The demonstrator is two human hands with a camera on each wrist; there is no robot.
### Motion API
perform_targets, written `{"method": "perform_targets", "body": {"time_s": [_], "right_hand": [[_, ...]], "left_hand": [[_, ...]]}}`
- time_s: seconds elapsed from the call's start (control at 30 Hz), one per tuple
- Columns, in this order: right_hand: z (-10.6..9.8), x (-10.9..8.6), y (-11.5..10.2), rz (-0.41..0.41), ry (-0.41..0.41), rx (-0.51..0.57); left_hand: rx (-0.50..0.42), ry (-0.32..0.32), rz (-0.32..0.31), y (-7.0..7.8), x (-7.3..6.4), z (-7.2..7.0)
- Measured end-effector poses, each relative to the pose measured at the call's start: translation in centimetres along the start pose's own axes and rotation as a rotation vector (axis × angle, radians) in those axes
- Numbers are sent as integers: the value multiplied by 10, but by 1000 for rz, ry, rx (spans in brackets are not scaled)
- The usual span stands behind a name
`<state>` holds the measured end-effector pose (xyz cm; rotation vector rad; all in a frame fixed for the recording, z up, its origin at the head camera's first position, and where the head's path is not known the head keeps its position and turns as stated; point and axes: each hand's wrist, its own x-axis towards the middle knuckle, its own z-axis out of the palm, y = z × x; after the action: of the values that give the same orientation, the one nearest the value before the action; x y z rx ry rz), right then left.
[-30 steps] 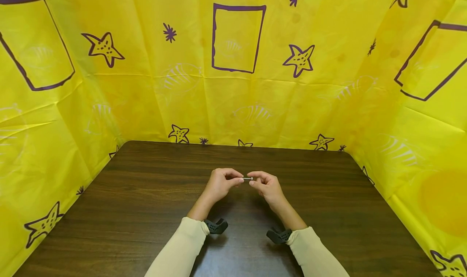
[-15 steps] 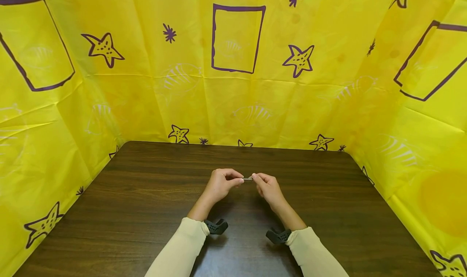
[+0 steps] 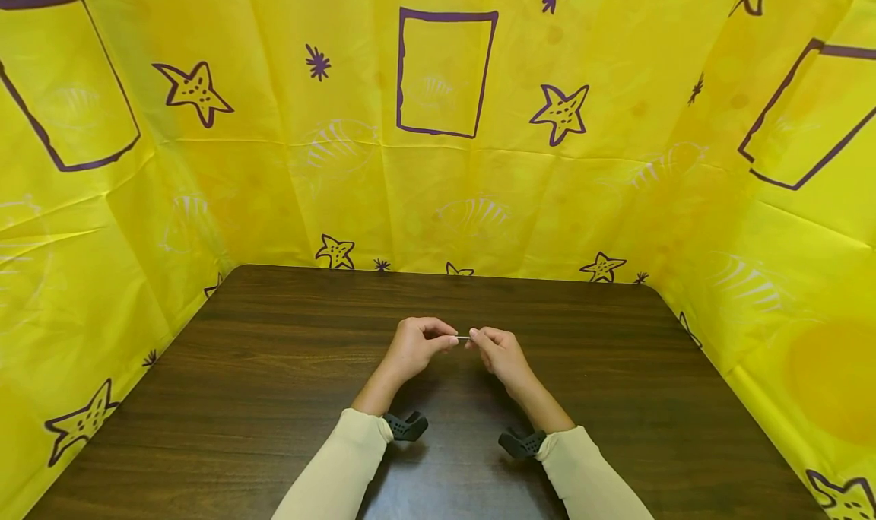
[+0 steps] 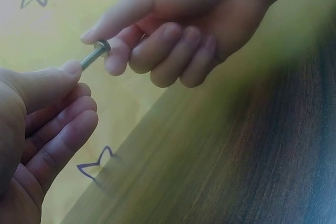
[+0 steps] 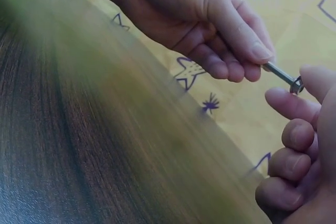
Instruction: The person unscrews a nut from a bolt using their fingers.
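Above the table, my left hand (image 3: 412, 349) pinches one end of a slim metal bolt (image 5: 281, 73) between thumb and fingers. Its shank runs roughly level across to my right hand (image 3: 505, 353). On that far end sits a wider metal piece that looks like a nut (image 5: 297, 85). The right thumb and index finger are on either side of this nut, while the other right fingers curl in toward the palm. In the left wrist view, the bolt (image 4: 93, 59) shows as a short bare stretch between the two hands. Fingertips hide the bolt's left end.
The dark wood-grain table (image 3: 287, 398) spreads beneath both hands. Yellow cloth (image 3: 274, 185) printed with starfish and fish surrounds its back and sides. Black bands sit at both wrists, next to the pale sleeves (image 3: 342, 459).
My right thumb and index finger were spread around the nut's end; they have come together on it, and the right hand has tilted slightly. The left hand holds nearly still.
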<state>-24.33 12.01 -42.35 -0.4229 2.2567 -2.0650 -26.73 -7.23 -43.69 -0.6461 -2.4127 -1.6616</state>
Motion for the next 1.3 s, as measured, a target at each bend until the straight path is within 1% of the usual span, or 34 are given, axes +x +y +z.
{"method": "perform_targets", "body": {"time_s": [0.17, 0.37, 0.5, 0.6, 0.67, 0.8, 0.93, 1.07, 1.17, 1.3], "right_hand": [[0, 0, 2, -25, -3, 47], [-2, 0, 4, -73, -3, 67], [-5, 7, 18, -90, 11, 76], [-8, 13, 31, -113, 37, 40], [-8, 14, 35, -138, 61, -35], [-11, 17, 42, -174, 96, -245], [-14, 17, 45, -178, 90, -435], [-18, 16, 46, -158, 73, -589], [-22, 16, 47, -120, 61, -662], [-26, 16, 49, -83, 63, -768]], "left_hand": [[-3, 8, 4, -1, 0, -1], [1, 12, 6, 0, 0, -2], [-14, 9, 5, 0, 0, -3], [-13, 5, -3, -2, 0, -4], [-8, 5, -12, -3, 0, -4], [18, -5, -25, -6, -1, -5], [56, -28, -44, -8, -1, -5], [80, -64, -77, -12, -2, -6], [79, -82, -101, -15, -3, -6], [69, -86, -142, -18, -4, -5]]}}
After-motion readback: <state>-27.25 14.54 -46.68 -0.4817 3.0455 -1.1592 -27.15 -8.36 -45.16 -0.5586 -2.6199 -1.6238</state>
